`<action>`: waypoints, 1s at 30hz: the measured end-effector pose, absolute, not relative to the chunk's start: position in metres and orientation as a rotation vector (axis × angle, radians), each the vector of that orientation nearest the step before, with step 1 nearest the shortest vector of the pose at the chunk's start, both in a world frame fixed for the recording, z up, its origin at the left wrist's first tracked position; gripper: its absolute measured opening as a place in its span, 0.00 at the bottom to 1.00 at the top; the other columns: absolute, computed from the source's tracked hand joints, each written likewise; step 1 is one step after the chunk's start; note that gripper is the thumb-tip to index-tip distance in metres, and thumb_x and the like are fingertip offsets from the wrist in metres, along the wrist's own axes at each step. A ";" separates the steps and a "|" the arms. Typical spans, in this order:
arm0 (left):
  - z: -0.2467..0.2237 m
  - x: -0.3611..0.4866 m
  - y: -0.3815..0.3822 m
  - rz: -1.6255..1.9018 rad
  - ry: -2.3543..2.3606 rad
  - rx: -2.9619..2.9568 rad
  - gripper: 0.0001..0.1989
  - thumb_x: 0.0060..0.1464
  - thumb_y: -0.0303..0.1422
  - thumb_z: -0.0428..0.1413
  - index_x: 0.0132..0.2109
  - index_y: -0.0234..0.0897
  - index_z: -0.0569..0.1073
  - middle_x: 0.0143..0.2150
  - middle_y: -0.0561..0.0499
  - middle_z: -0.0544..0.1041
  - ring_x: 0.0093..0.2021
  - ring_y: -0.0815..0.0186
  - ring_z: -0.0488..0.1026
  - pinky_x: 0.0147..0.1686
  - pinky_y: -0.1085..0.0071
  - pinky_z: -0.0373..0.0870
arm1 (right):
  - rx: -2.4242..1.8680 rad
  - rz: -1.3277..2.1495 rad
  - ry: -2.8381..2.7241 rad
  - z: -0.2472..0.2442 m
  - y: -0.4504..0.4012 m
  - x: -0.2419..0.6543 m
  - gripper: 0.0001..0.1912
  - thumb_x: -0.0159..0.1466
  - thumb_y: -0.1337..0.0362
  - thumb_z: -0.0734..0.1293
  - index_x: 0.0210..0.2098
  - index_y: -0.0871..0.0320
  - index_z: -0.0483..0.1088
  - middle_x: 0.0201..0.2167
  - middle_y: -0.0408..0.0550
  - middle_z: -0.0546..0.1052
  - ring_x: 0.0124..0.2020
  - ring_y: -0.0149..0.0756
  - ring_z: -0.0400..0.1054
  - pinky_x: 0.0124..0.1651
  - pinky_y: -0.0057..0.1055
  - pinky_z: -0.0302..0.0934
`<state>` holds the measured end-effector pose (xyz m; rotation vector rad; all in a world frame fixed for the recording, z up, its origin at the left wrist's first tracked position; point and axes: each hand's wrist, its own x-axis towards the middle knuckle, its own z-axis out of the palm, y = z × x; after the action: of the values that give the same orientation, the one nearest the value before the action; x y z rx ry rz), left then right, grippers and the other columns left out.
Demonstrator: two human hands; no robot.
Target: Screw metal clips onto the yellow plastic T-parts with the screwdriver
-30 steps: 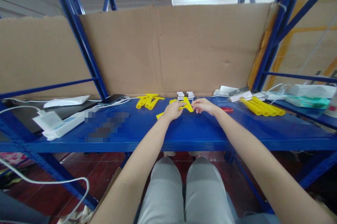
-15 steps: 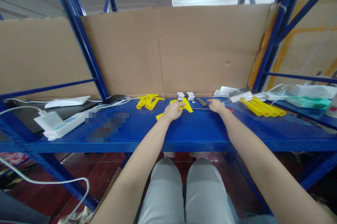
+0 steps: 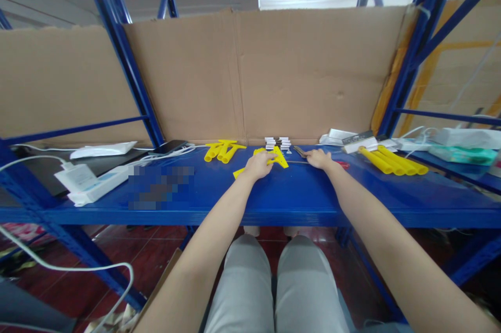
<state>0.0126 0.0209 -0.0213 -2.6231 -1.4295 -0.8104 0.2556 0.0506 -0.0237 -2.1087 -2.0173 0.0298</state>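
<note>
So we've got our left hand [image 3: 258, 165] curled around a yellow T-shaped piece [image 3: 281, 157], down on the blue shelf [image 3: 211, 194] near the small white stack [image 3: 278, 143]. Our right hand [image 3: 319, 159] is fairly flat with its fingertips at a slim dark tool [image 3: 300, 152], though honestly we can't tell if they've closed on it. A red handle [image 3: 345, 164] peeks out by that wrist, and yellow tubes [image 3: 393, 161] lie off to the right.

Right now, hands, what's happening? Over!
Left hand on middle yellow plastic. Right hand at slim tool, grip unclear. Red handle partly blocked from view.
</note>
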 end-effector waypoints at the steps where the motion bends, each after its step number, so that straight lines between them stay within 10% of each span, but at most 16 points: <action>1: -0.021 0.013 0.021 -0.802 -1.428 -2.623 0.20 0.55 0.28 0.53 0.55 0.42 0.75 0.55 0.46 0.75 0.56 0.54 0.70 0.56 0.60 0.66 | -2.108 0.057 -2.003 -0.023 0.051 0.256 0.25 0.64 0.66 0.55 0.57 0.43 0.69 0.62 0.46 0.66 0.63 0.57 0.55 0.58 0.67 0.47; 30: -0.016 0.014 0.016 -0.636 -1.460 -2.599 0.20 0.58 0.29 0.51 0.57 0.40 0.72 0.57 0.49 0.74 0.57 0.60 0.70 0.56 0.67 0.66 | -2.030 0.073 -1.899 -0.026 0.055 0.252 0.22 0.60 0.69 0.58 0.46 0.46 0.77 0.57 0.46 0.72 0.59 0.51 0.61 0.57 0.57 0.52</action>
<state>0.0140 0.0156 -0.0160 -2.5988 -1.4604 -0.6364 0.2518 0.0549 -0.0257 -2.0304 -1.8994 0.0730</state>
